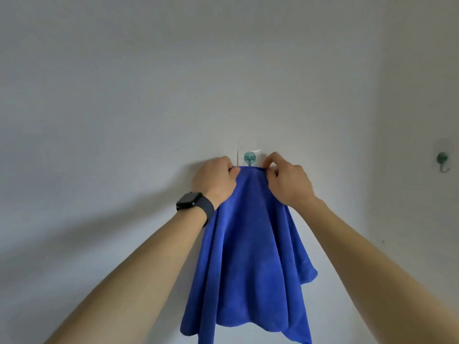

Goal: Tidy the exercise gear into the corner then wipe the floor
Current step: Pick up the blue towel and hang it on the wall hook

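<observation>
A: Where is the blue cloth [250, 244], and what material?
B: It hangs down the white wall [124, 95], hem at the teal hook [249, 158]; soft napped fabric, loose folds.
A: Hands?
B: The left hand [214, 178] and right hand [288, 180] each pinch the hem either side of the hook, fingers curled, likely to seat or lift it

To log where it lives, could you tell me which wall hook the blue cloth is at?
The middle hook, between the left hand and right hand gripping the blue cloth; the far-right hook is bare.
</observation>
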Tool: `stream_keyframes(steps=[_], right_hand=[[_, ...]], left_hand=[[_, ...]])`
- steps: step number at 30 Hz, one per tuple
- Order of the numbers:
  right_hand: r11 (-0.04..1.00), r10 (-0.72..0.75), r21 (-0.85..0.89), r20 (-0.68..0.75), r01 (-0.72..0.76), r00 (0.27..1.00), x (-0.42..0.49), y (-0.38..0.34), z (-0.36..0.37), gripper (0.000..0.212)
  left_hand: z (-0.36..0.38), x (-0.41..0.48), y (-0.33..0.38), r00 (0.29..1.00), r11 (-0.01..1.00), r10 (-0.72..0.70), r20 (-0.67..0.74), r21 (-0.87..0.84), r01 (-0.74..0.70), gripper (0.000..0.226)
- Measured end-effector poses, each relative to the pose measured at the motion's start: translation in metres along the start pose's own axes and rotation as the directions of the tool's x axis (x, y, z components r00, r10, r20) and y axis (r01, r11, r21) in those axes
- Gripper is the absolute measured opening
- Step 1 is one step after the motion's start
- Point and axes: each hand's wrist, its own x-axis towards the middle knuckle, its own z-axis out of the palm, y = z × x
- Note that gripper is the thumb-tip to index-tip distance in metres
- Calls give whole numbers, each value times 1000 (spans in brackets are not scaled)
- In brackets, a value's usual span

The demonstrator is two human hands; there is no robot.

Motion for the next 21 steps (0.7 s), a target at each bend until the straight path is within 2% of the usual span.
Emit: stream_keyframes(steps=[2,5,7,9,15,21], right_hand=[[994,2,110,18,-4,1000,-11,6,10,22],[956,3,293,14,-7,1000,-47,11,29,25],[941,-1,339,15,-4,1000,-78,16,43,29],[937,21,348,26,-29,999,-112,23,56,36],[932,102,339,93,-128,990,-244,43,76,36],[985,55,144,258,-95,964,-354,45,90,29]], left_hand=[[12,-14,-1,1000,1000,2,-27,-8,-2,27],[28,-50,-2,1000,984,-5,-27,-178,0,24],[36,-80,-4,1000,966,22,-9,-259,-23,31],[42,-112,-12,999,964,35,25,-263,-27,40],[51,-213,-62,974,996,17,224,-94,4,40],[40,-312,-102,918,992,-76,389,120,31,32]])
